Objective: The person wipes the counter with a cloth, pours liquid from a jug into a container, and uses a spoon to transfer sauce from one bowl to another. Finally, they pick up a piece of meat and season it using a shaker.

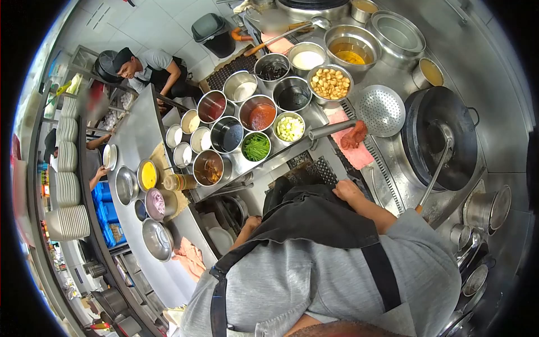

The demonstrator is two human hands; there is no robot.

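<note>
My left hand [252, 223] hangs low at my side by the dark apron, near the counter's edge; its fingers are mostly hidden. My right hand [347, 191] is curled closed in front of the stove edge, with nothing visible in it. Ahead stand several metal pots: green beans [256, 146], diced pale green vegetable [289, 128], red sauce [262, 117] and dark liquid [227, 134]. A bowl of golden fried cubes [330, 84] sits behind them. To the right, a ladle [447, 144] rests in a black wok [449, 126], its handle pointing toward my right arm.
A perforated strainer [382, 110] lies beside the wok, near a pink cloth [349, 143]. On the left counter [132, 112] are metal bowls, a yellow-filled bowl [148, 174] and another cloth [190, 258]. Stacked plates [68, 188] fill a shelf. A co-worker [149, 70] bends at the far left.
</note>
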